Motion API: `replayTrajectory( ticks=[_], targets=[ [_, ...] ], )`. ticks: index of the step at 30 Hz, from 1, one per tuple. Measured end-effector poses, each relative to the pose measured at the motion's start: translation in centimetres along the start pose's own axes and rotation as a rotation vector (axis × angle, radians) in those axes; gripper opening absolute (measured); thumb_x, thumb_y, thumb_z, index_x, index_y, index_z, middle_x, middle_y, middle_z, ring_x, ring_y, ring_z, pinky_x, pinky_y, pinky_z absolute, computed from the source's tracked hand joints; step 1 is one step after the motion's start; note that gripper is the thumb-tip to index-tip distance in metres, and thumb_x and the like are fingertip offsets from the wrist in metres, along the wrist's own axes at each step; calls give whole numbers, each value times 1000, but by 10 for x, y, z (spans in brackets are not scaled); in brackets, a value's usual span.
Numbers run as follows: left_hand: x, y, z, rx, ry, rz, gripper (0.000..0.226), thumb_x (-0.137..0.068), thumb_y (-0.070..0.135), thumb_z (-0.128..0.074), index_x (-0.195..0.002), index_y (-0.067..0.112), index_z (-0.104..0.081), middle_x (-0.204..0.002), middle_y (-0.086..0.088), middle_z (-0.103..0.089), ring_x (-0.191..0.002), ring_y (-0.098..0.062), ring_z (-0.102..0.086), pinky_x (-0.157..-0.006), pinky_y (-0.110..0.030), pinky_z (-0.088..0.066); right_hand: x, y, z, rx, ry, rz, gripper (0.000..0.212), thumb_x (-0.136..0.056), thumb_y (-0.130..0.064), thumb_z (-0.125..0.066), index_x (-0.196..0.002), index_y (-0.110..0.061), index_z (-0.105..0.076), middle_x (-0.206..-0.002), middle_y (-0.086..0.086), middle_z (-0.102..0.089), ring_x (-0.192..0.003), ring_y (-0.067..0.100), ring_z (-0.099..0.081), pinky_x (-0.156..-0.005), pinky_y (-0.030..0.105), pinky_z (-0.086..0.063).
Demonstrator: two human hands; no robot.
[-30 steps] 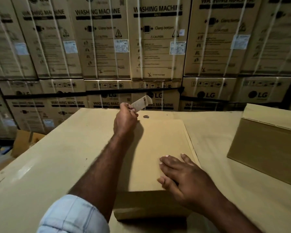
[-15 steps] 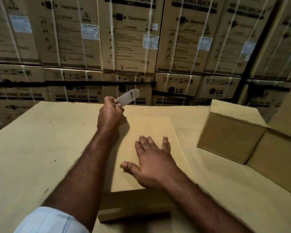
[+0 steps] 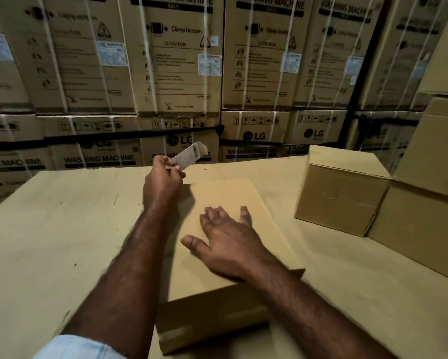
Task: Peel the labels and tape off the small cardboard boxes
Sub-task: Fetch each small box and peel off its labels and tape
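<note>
Here, the left hand (image 3: 163,182) pinches a peeled label (image 3: 190,156) above the far edge of the flat box (image 3: 230,193). The right hand (image 3: 228,244) lies flat, fingers straight, on its top. The worktop (image 3: 62,229) stretches wide to the left, and closed boxes (image 3: 339,198) crowd the right.

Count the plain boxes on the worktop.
4: flat box under right hand, cube box right of it, lower box and upper box stacked at right edge; more may be cut off there.
</note>
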State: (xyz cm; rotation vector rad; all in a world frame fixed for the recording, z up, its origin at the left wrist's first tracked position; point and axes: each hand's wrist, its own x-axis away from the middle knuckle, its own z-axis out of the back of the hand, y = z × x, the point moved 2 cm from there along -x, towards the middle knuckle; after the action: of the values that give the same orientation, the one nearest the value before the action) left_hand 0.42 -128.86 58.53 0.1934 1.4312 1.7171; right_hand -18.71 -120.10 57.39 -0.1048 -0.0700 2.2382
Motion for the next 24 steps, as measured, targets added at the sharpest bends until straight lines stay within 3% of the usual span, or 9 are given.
replayTrajectory(
  ticks=[5,8,12,14,17,20,22,24],
  targets=[
    [-4,-1,-10,26,-45,15,9,-99,30,-54,-105,32,-47,-101,2,-73,-91,-19,-69,-83,-47,-58,33,-9,-3,8,-44,159,79,-95,-71,-9,-158,-24,-15,-166,-5,-9,-152,11,-5,-123,50,2],
    [-1,2,-12,43,-78,34,8,-101,29,-53,-105,31,-48,-100,3,-73,-91,-18,-68,-84,-45,-58,44,22,5,-21,-46,45,75,-93,-72,-8,-156,-33,-20,-164,-15,-12,-151,4,-8,-122,52,2],
    [-1,2,-11,64,-109,45,7,-101,30,-53,-102,33,-47,-100,4,-73,-91,-18,-68,-83,-44,-57,13,30,7,19,3,-136,82,-92,-76,-8,-158,-27,-15,-166,-7,-9,-153,15,-7,-120,57,3],
    [-1,1,-13,104,-126,64,8,-101,29,-53,-99,34,-46,-98,4,-73,-90,-17,-68,-82,-44,-58,6,3,2,-1,-16,-36,79,-95,-72,-16,-157,-24,-17,-166,-4,-9,-153,19,-6,-120,56,6],
    [2,1,-22,186,-160,74,10,-102,29,-53,-96,34,-47,-94,5,-72,-89,-18,-69,-80,-43,-58,27,-16,-1,-98,-39,114,63,-99,-62,-29,-154,-31,-27,-164,-13,-16,-152,9,-8,-119,51,8],
    [8,7,-28,297,-200,151,9,-102,26,-55,-97,32,-50,-96,-3,-73,-85,-22,-70,-72,-41,-58,47,31,5,-194,62,-169,54,-96,-66,-34,-146,-45,-39,-157,-26,-27,-151,9,-14,-118,58,4],
    [9,8,-22,456,-196,238,5,-102,21,-54,-102,26,-51,-99,-11,-73,-80,-25,-70,-73,-44,-57,57,65,9,-203,64,-452,61,-92,-73,-32,-147,-47,-34,-162,-15,-23,-151,21,-13,-118,61,-8],
    [16,8,-6,546,-195,272,4,-102,17,-55,-105,16,-53,-101,-20,-73,-76,-26,-71,-74,-42,-56,60,82,8,-259,3,-600,74,-88,-78,-34,-152,-43,-25,-164,-1,-18,-149,30,-21,-115,54,-27]
  ],
)
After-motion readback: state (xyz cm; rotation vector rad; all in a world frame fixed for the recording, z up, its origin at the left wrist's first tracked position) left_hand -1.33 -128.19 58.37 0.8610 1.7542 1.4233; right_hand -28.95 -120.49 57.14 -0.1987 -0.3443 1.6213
